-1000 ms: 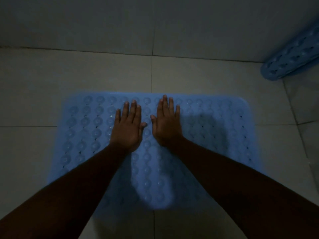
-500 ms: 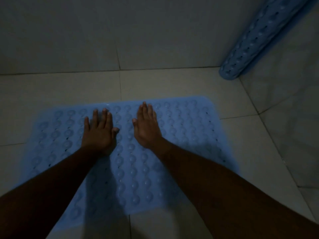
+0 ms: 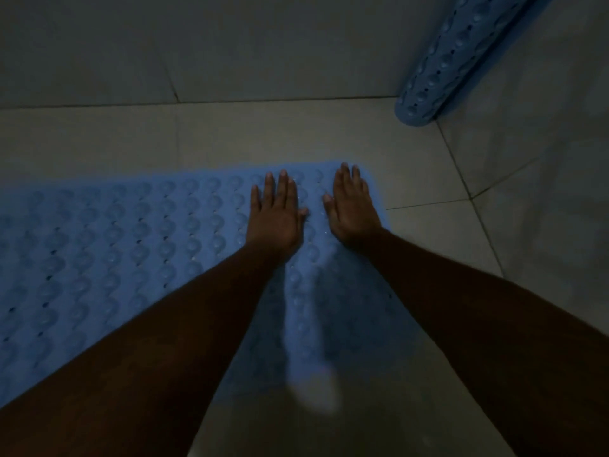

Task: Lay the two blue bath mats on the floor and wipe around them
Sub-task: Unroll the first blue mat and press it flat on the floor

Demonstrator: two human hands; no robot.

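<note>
Whereas both palms lay near the mat's centre 1 s ago, they now sit at its right end, i.e. pressing has travelled rightward. Left hand: flat, fingers extended and spread slightly, palm down on the flat blue mat. Right hand: likewise flat and extended, holding nothing, close to the mat's far right corner, w/ its outer edge near the mat's border. Thumbs lie just apart, a strip of studded mat between them. Mat no. 1 lies spread on the tiled floor, running out of view at left. Mat no. 2, the rolled blue mat, stands propped in the corner at upper right, its lower end on the floor, well apart from the hands. Judgement: smoothing of mat no. 1 is approx. complete at this end; unrolling no. 2 and wiping around both are not yet done. No cloth in view; lighting dim.
</note>
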